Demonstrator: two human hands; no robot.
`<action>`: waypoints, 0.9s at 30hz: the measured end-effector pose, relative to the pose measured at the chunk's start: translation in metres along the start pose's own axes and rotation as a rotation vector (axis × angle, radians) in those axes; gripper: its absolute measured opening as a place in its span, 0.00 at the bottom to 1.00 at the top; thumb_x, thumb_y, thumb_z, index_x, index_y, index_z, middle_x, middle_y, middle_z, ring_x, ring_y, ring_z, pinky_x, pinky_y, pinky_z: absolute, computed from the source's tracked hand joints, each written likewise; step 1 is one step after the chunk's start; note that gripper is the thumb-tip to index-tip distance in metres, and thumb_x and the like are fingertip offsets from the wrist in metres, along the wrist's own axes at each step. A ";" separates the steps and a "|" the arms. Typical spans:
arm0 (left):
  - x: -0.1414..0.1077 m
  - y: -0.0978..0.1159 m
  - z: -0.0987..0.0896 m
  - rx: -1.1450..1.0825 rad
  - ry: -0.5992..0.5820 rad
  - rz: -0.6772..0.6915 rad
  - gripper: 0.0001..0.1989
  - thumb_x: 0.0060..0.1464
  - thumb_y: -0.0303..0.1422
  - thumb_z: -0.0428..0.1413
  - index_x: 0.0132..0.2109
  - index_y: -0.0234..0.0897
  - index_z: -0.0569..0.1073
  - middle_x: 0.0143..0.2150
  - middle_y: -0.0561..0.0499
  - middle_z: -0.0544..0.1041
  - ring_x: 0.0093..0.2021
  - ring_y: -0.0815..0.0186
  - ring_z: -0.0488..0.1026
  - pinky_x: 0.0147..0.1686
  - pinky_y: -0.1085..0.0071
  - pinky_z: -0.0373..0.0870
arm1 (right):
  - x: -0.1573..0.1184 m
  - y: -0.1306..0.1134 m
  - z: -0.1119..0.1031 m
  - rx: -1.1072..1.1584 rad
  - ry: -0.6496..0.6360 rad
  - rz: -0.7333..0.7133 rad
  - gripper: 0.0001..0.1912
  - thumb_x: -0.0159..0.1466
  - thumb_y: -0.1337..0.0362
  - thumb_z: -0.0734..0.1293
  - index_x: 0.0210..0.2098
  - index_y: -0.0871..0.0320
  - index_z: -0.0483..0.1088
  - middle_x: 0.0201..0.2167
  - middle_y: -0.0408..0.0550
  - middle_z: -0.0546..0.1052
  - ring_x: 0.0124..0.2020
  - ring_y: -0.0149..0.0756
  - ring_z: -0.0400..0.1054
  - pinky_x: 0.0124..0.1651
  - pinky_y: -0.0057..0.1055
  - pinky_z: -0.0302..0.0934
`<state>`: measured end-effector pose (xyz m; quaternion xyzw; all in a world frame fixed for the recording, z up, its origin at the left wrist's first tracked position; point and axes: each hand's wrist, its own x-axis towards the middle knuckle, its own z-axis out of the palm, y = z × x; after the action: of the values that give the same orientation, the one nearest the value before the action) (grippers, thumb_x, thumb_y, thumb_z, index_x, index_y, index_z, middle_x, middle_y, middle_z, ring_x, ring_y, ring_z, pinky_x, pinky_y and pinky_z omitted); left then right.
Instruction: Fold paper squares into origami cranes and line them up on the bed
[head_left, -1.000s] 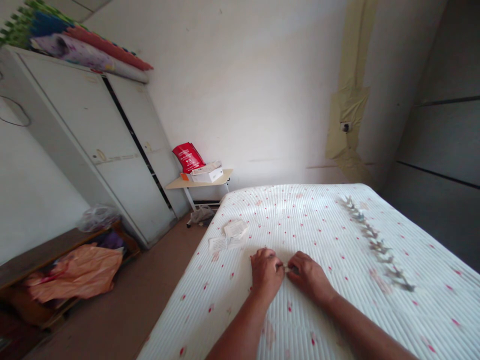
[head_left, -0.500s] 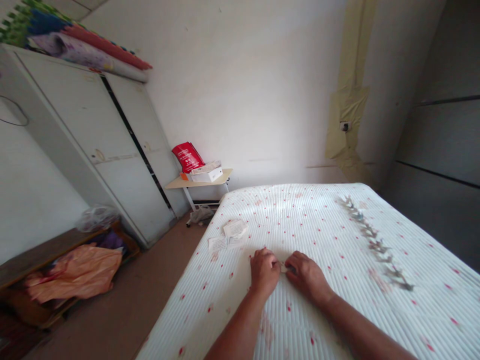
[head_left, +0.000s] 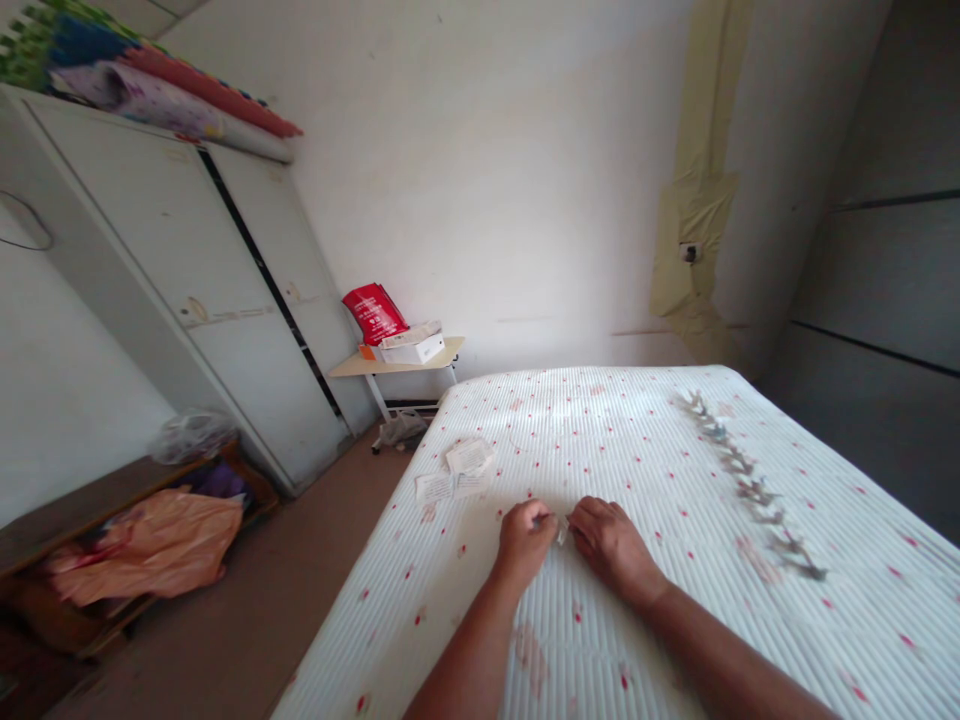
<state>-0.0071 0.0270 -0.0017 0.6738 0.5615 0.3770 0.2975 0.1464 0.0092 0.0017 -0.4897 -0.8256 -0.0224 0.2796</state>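
Observation:
Between my hands, just above the quilted bed cover [head_left: 585, 640], is a small piece of folded paper [head_left: 562, 530]. My left hand [head_left: 525, 540] is closed, its thumb and forefinger pinching the paper's left side. Curled fingers of my right hand [head_left: 616, 548] grip the other side and hide part of it. Several pale sheets of printed paper [head_left: 471, 457] lie flat beyond my left hand. Along the right side of the bed runs a row of small folded paper figures [head_left: 739, 462], perhaps cranes, too blurred to make out finely.
A small side table [head_left: 352, 368] beyond the bed carries a red bag [head_left: 375, 313] and a white box [head_left: 414, 348]. At the left stand a grey cabinet [head_left: 150, 230] with rolled mats [head_left: 172, 105] on top and a low wooden bench with an orange plastic bag [head_left: 157, 540].
My left hand has turned and shifted slightly left, its fingers more curled. The folded paper shows more between the hands and sits at a different tilt. My right hand has moved only slightly.

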 end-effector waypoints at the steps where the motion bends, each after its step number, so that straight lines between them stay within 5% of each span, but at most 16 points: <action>1: -0.001 0.001 -0.001 -0.056 -0.012 0.012 0.06 0.45 0.29 0.50 0.29 0.36 0.73 0.27 0.54 0.74 0.32 0.69 0.69 0.35 0.76 0.63 | 0.000 0.001 0.000 -0.005 0.002 -0.004 0.12 0.59 0.75 0.57 0.25 0.58 0.68 0.26 0.45 0.69 0.30 0.32 0.62 0.34 0.28 0.50; 17: -0.003 -0.003 0.004 -0.186 -0.060 0.068 0.17 0.42 0.23 0.50 0.41 0.35 0.72 0.28 0.55 0.73 0.29 0.72 0.68 0.31 0.78 0.64 | 0.000 -0.002 -0.009 -0.058 -0.011 -0.085 0.11 0.62 0.73 0.58 0.26 0.59 0.68 0.27 0.46 0.69 0.30 0.33 0.61 0.36 0.30 0.49; 27: -0.004 0.006 0.000 -0.358 -0.110 0.017 0.12 0.39 0.23 0.48 0.31 0.32 0.75 0.28 0.52 0.76 0.30 0.69 0.70 0.34 0.75 0.65 | 0.000 0.002 -0.011 0.018 0.024 -0.094 0.12 0.62 0.74 0.56 0.28 0.60 0.69 0.29 0.47 0.70 0.32 0.33 0.62 0.38 0.30 0.51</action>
<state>-0.0041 0.0223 0.0031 0.6343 0.4629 0.4361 0.4396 0.1525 0.0064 0.0104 -0.4475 -0.8443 -0.0339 0.2928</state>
